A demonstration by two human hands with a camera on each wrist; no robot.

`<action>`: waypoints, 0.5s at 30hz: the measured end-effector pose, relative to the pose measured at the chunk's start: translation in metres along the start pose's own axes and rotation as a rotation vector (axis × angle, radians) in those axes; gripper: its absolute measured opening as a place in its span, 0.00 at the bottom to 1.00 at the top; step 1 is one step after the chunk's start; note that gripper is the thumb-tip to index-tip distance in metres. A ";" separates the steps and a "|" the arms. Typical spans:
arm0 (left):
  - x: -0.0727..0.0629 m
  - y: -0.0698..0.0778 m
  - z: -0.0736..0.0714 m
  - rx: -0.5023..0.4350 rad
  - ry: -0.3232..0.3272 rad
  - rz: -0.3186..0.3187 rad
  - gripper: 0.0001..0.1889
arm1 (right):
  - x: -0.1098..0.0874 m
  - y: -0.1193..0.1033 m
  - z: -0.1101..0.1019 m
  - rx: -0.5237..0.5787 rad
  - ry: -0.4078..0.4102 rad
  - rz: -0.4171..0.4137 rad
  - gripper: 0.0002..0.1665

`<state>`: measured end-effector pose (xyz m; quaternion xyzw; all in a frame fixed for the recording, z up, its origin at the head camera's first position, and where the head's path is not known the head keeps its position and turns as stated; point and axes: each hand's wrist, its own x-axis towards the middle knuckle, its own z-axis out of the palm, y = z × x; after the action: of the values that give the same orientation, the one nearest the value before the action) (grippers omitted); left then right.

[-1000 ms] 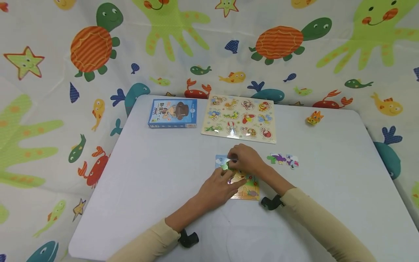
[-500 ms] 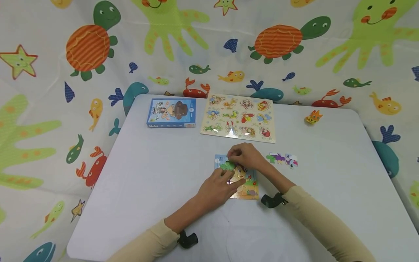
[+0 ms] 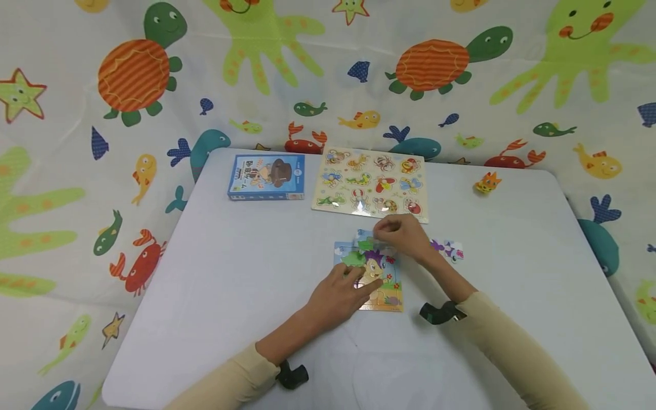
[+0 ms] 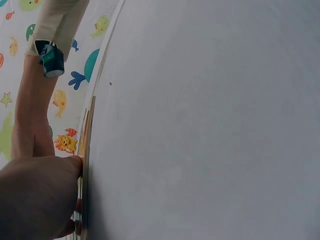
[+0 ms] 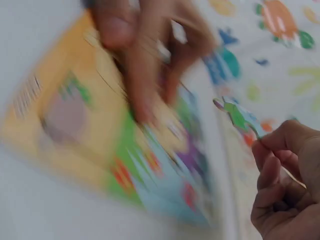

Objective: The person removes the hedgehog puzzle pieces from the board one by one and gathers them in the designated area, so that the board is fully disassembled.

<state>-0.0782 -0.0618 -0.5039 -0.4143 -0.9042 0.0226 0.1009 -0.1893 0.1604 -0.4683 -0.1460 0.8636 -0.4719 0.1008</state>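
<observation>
A colourful jigsaw puzzle (image 3: 392, 299) with a cartoon hedgehog lies on the white table in the head view. My left hand (image 3: 335, 296) rests across its left and middle part, fingers spread. Just above the puzzle's top edge, my right hand (image 3: 402, 234) pinches a blue-and-green puzzle piece (image 3: 364, 238) between thumb and fingers. The right wrist view shows this piece (image 5: 237, 116) tilted and raised, with the puzzle (image 5: 65, 145) blurred beside it. In the left wrist view, the puzzle's edge (image 4: 86, 145) appears side-on by my left hand (image 4: 40, 195).
Loose purple-and-white puzzle pieces (image 3: 451, 249) lie right of my right hand, partly covered by it. Behind are a wooden insect peg board (image 3: 369, 182) and a blue game box (image 3: 266, 177). A small orange toy (image 3: 488, 183) sits at the back right.
My right hand has moved up and right from the puzzle's upper part, carrying the pinched piece away. More of the hedgehog's purple spines now shows. My left hand has stayed in place.
</observation>
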 end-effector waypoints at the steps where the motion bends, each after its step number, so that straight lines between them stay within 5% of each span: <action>1: -0.001 0.000 0.000 -0.010 -0.007 -0.003 0.25 | -0.003 0.003 -0.011 0.001 0.016 0.005 0.08; 7: -0.008 -0.006 -0.004 -0.018 -0.021 -0.017 0.26 | -0.024 0.033 -0.063 -0.067 0.017 0.153 0.12; 15: -0.012 -0.010 -0.002 -0.028 -0.027 -0.008 0.27 | -0.023 0.056 -0.071 -0.111 -0.062 0.183 0.12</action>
<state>-0.0775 -0.0773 -0.5028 -0.4115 -0.9075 0.0149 0.0831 -0.1985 0.2527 -0.4770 -0.0865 0.8946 -0.4074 0.1618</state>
